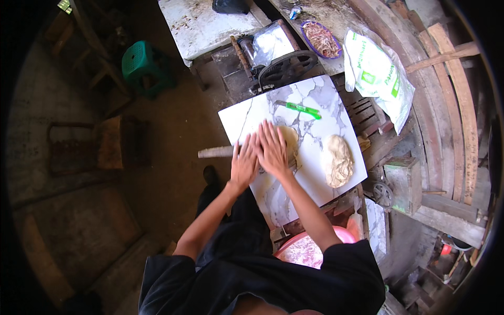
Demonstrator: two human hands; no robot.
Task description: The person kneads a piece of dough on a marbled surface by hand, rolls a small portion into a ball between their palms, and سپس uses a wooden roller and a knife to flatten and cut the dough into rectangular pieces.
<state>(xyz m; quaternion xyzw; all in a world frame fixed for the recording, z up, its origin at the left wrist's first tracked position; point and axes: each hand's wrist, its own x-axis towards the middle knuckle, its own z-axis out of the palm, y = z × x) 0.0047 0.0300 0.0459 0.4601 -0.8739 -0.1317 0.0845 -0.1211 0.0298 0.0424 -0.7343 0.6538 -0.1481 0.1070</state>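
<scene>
Both hands lie flat side by side with fingers stretched out, near the left part of a white marble-patterned board point(315, 89). My left hand point(245, 164) presses on a wooden rolling pin point(215, 152), whose end sticks out past the board's left edge. Beside it, my right hand point(272, 149) rests over the hidden stretch of the pin, its thumb side touching the left. A flattened piece of dough point(290, 137) shows under and beyond my right hand. To the right sits a thick lump of dough point(337, 164). A green box cutter point(302, 109) lies toward the far edge.
Beyond the board stands a machine with a dark wheel point(287, 68). A purple-rimmed plate point(303, 31) of shredded food and a white-green plastic sack point(380, 73) are at far right. A pink basin point(344, 234) with white powder sits close to me. A green stool point(140, 65) stands left.
</scene>
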